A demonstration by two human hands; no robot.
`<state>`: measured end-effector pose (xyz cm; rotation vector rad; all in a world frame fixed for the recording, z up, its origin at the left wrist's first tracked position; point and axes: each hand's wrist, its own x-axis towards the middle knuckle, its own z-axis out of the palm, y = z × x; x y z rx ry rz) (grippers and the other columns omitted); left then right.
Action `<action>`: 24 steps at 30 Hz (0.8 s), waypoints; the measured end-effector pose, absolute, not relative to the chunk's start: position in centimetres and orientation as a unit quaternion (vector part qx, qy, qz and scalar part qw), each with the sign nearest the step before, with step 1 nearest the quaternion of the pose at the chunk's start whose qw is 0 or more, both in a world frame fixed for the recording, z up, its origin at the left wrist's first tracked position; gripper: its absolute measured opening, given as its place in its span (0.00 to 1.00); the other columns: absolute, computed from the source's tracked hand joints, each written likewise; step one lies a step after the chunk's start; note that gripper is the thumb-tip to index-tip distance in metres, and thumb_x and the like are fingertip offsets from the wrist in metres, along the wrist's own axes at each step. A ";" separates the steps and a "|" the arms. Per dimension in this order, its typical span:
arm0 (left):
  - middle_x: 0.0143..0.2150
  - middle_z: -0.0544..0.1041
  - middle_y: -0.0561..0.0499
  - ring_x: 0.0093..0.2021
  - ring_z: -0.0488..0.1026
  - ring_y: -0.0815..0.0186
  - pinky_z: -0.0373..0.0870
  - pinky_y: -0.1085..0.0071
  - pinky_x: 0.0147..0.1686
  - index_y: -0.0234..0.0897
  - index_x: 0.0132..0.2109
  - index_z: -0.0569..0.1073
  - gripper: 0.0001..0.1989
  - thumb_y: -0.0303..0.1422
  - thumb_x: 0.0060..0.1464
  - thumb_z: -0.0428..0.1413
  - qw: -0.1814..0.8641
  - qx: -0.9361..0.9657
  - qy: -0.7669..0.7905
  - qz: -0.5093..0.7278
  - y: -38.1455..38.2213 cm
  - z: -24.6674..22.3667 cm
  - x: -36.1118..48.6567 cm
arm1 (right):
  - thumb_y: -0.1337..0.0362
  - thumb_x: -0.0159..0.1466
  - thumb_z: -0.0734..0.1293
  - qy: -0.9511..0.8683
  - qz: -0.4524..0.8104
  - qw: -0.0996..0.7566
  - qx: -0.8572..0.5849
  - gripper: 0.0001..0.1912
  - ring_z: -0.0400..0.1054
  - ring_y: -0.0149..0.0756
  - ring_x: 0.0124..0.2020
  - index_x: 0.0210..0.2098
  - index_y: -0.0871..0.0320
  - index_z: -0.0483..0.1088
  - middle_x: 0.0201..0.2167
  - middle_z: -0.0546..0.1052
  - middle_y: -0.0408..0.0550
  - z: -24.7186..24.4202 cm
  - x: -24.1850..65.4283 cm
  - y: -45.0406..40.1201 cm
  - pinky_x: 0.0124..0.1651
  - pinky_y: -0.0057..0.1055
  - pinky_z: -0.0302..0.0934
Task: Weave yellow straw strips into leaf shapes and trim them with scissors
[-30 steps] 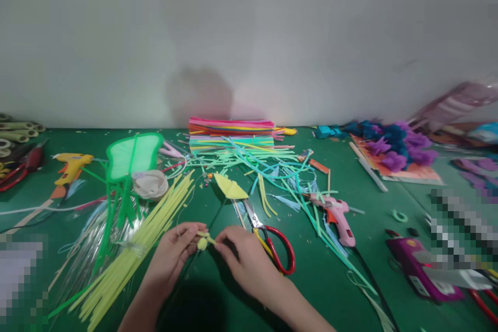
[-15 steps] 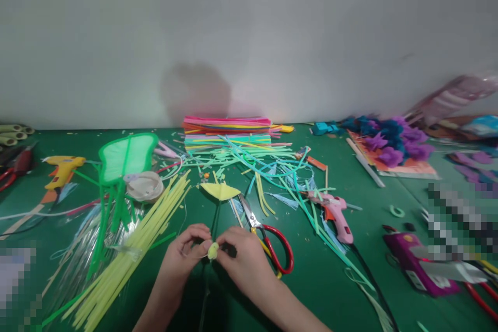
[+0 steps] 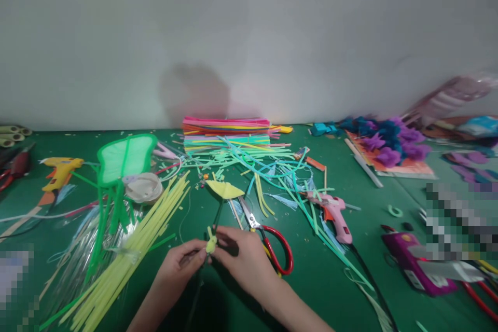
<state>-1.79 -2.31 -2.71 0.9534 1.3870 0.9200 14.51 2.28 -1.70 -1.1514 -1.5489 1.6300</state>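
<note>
Both hands meet low at bench [image 3: 319,280] centre: left hand [image 3: 179,268] and right hand [image 3: 244,259] pinch a small yellow-green bud [image 3: 211,243] between fingertips, steadying it from both sides. Red scissors [image 3: 272,249] lie just right, within reach.

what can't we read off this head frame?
- Small yellow piece: pinched between left hand and right hand; fingers cover most of it, shape too small to tell.
- Red-handled scissors: one handle loop hidden behind the right hand.
- Pixelated patches at lower left, right and top right: contents unreadable.
- Purple device: partly under a pixelated patch.
- Forearms: cut off by the bottom edge.
</note>
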 end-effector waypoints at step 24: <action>0.32 0.82 0.47 0.34 0.75 0.56 0.68 0.64 0.43 0.45 0.33 0.82 0.05 0.34 0.48 0.62 0.307 0.543 0.660 0.419 -2.7 -2.8 -1.9 | 0.72 0.64 0.59 -0.819 0.331 0.187 -0.430 0.10 0.68 0.38 0.31 0.31 0.58 0.70 0.29 0.75 0.50 1.0 15.1 1.2 0.34 0.31 0.58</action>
